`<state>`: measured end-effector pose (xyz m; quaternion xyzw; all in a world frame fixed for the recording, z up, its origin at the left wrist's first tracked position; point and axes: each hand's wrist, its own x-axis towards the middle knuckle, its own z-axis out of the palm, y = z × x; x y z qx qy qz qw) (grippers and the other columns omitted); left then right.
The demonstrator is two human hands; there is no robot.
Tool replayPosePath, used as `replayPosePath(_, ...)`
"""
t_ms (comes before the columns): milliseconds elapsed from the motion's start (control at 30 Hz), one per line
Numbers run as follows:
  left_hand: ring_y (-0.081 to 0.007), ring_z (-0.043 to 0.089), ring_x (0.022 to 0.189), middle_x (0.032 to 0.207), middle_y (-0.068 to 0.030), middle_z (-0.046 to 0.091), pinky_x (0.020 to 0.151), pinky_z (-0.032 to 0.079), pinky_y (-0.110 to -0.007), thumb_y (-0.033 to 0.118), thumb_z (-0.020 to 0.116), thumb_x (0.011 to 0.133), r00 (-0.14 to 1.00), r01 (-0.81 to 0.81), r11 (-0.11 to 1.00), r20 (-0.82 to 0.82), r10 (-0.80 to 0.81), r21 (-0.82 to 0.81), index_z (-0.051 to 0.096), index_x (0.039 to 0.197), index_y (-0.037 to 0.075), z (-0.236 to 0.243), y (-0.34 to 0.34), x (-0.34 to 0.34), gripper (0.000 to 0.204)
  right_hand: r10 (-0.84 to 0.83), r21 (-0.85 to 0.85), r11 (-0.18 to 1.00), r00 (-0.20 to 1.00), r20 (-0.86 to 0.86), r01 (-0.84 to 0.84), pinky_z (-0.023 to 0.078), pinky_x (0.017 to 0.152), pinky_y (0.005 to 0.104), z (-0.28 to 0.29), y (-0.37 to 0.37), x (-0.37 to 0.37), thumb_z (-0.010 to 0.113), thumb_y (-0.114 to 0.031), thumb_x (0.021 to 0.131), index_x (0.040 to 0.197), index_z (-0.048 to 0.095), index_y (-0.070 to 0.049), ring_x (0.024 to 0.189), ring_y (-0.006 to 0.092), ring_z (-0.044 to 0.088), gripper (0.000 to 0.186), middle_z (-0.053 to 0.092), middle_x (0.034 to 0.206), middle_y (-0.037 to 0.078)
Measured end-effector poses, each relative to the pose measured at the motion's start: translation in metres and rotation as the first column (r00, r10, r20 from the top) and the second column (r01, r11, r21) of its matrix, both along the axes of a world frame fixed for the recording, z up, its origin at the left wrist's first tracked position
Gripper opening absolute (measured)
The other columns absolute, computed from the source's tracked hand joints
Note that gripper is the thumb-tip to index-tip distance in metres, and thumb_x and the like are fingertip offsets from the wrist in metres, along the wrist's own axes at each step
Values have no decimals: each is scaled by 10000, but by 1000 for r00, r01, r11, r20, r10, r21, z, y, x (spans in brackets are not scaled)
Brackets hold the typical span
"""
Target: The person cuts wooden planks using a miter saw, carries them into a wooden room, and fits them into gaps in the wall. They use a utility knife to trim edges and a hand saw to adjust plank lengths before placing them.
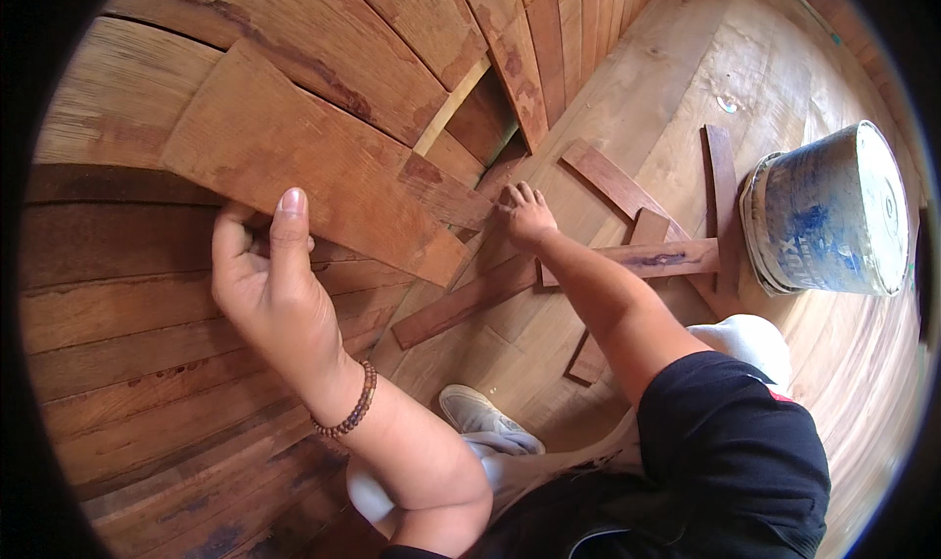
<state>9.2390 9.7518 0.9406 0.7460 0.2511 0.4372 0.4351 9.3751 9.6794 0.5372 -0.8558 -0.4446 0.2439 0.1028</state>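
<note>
My left hand (284,284) pinches the lower edge of a flat brown wooden board (314,167), thumb on its face and fingers behind. The board is held tilted before the plank wall, one end wider than the other. Down at the foot of the wall, my right hand (529,218) has its fingers curled at the end of a short reddish board (451,194). That board is partly hidden behind the one in my left hand. Just above it, a gap (480,118) opens in the wall planking.
Loose wood strips lie on the plank floor (676,59): one long strip (466,302) below my right hand, another (676,257) under my forearm, and several further right. A paint-stained white bucket (818,211) stands among them at the right. My shoe (480,412) is near the wall.
</note>
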Motion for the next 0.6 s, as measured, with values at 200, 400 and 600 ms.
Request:
replayPosePath(200, -74, 566, 786, 1027, -35, 697, 705, 475, -237, 62, 721, 965, 986, 143, 990, -90, -142, -4, 665, 1155, -18, -10, -4, 11, 213, -274, 186, 911, 877, -394, 368, 599, 742, 431, 56, -8, 52, 702, -250, 822, 951, 750, -60, 828, 289, 741, 234, 749, 826, 111)
replayPosePath(400, -242, 726, 756, 850, -134, 750, 676, 541, -342, 113, 759, 887, 923, 79, 980, -385, -2, 184, 684, 914, -22, -36, -31, 47, 156, 68, 250, 957, 719, -692, 150, 597, 617, 333, 184, -40, 103, 761, -179, 816, 1167, 650, -32, 774, 167, 721, 396, 736, 1007, 102)
replayPosePath(600, -245, 758, 759, 823, -159, 766, 708, 557, -370, 157, 771, 872, 887, 38, 977, -457, 64, 209, 735, 931, -31, -108, -38, 74, 200, -42, 705, 686, 977, -209, 180, 566, 874, 475, 218, -43, 80, 893, -408, 716, 1268, 536, 85, 1017, 461, 690, 822, 684, 1098, 317)
